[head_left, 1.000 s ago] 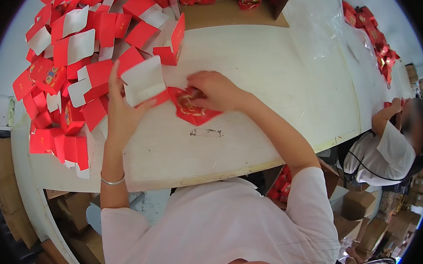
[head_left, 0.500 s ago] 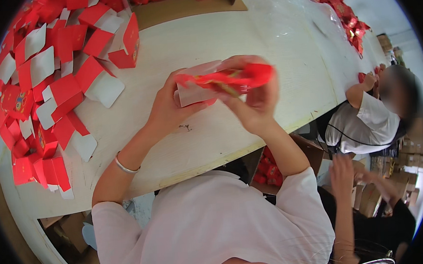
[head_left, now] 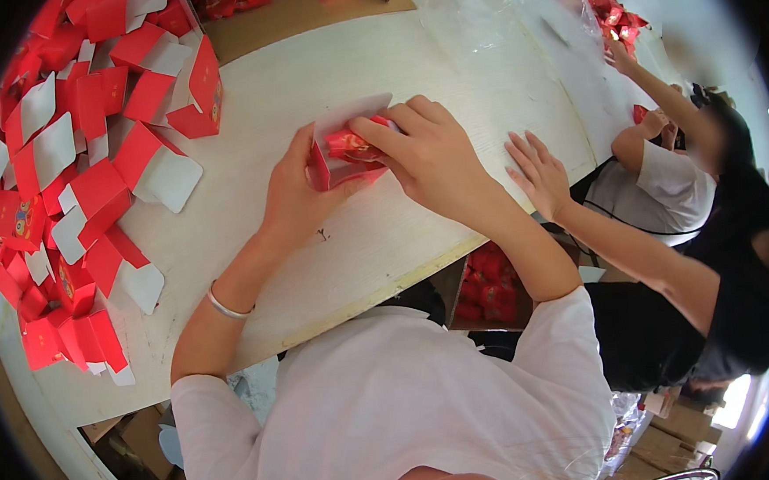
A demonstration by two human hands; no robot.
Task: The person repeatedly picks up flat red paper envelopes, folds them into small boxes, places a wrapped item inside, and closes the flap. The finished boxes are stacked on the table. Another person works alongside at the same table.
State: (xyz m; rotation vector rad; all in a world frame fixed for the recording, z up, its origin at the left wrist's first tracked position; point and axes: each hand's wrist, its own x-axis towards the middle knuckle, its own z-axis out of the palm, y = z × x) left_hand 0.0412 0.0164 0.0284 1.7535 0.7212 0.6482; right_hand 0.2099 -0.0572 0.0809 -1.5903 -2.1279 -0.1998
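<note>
My left hand (head_left: 301,192) is wrapped round a small red carton (head_left: 321,166) with a white inside, its flap standing up at the far side. With my right hand (head_left: 428,154) I grip a shiny red foil packet (head_left: 354,146) with gold print, which sits partly inside the carton's open mouth. My right thumb and fingers cover some of the packet. Both hands are above the table's middle, close together.
A heap of open red cartons (head_left: 99,183) covers the table's left side. A cardboard box (head_left: 301,21) with red packets stands at the far edge; another box (head_left: 485,300) is below the near edge. A co-worker's hand (head_left: 539,173) rests by the table at right; more red packets (head_left: 594,3) lie beyond.
The red packet has moved left from beside the carton into its opening, carried by my right hand. At right, a co-worker has leaned in with arms reaching over the table.
</note>
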